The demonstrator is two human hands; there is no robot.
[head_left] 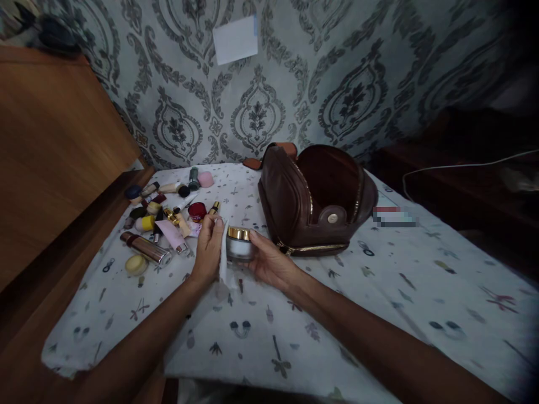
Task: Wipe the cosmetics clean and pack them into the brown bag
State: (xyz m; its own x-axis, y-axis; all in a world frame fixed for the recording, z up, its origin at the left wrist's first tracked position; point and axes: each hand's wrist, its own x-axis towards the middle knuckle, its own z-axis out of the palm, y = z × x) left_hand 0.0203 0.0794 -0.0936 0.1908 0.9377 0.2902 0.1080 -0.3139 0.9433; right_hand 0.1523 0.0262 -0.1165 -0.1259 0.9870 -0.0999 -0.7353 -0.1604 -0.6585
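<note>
Fingers [258, 241] clamped on a gold-lidded jar [239, 248]

Any writing on the jar is too small to read; pale lettering on the red tub [196, 211] behind is blurred too. Both forearms reach forward over the patterned cloth [311, 348], hands nearly meeting. The right hand [272, 262] grips the jar from its right, one fingertip by the lid. Fingers of the left hand [208, 247] pinch a white wipe [224, 261] at the jar's left side. Left beyond lie cosmetics [145, 247]; behind, to the right, a brown bag [295, 224] stands unzipped.
</note>
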